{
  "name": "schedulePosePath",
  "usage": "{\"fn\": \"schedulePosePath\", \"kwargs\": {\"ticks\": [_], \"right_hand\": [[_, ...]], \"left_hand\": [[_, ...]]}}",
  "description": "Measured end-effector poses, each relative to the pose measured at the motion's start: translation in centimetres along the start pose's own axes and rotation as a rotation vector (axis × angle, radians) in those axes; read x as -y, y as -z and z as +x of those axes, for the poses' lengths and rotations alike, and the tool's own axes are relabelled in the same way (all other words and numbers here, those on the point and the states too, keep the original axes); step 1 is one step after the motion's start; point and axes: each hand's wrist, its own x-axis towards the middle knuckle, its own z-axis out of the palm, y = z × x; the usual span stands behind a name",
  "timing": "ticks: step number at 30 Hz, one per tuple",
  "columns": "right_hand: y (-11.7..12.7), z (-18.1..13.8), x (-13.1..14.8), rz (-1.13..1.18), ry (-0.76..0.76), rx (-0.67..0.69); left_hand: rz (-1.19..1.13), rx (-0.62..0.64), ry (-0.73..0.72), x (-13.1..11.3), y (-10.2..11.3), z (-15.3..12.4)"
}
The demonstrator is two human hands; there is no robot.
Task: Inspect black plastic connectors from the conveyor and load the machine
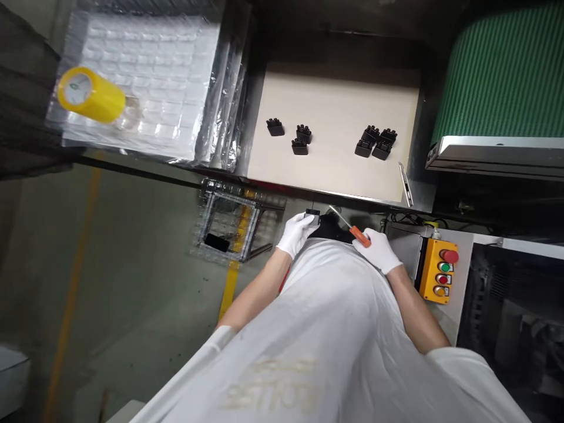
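Observation:
In a white glove, my left hand (296,233) grips a small black part (312,215) in front of the table's near edge. My right hand (375,249), gloved too, is wrapped round the orange handle of a screwdriver (359,235). Its metal shaft points up and left, with the tip apart from the black part. On the pale board (326,170) beyond my hands lie similar black parts, three in a loose group (300,146) on the left and several in a tighter cluster (372,141) on the right.
A utility knife (405,184) lies at the board's right edge. Stacked clear plastic trays (145,88) with a yellow tape roll (91,94) stand left. Right are a green ribbed conveyor belt (506,82) and a yellow button box (438,270). A stool-like frame (253,229) stands below left.

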Motion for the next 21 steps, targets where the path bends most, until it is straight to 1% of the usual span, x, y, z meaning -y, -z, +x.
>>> {"fn": "schedulePosePath", "kwargs": {"ticks": [2, 3, 6, 9, 12, 16, 19, 21], "right_hand": [[-0.2, 1.2, -0.1, -0.139, -0.144, 0.116], [-0.3, 1.5, -0.1, -0.163, -0.17, 0.158], [-0.4, 1.4, -0.3, -0.114, -0.161, 0.263], [-0.2, 1.3, -0.3, -0.144, -0.115, 0.33], [0.3, 1.6, -0.4, -0.237, -0.079, 0.318], [0.8, 1.9, -1.0, -0.198, -0.09, 0.355], [0.9, 1.8, -1.6, -0.169, -0.089, 0.379], [0.8, 1.8, -1.6, -0.163, -0.091, 0.381]], "left_hand": [[0.029, -0.069, -0.05, 0.6, 0.0, 0.6], [0.046, -0.108, -0.075, 0.8, 0.1, 0.9], [0.075, -0.197, -0.137, 1.2, 0.6, 1.5], [0.071, -0.223, -0.169, 1.0, 1.2, 1.7], [0.049, -0.18, -0.17, 0.0, 1.9, 1.6], [0.053, -0.072, -0.126, -1.9, 3.0, 1.7], [0.141, -0.015, -0.076, -2.7, 3.2, 2.3], [0.238, -0.02, -0.075, -2.7, 3.0, 2.9]]}}
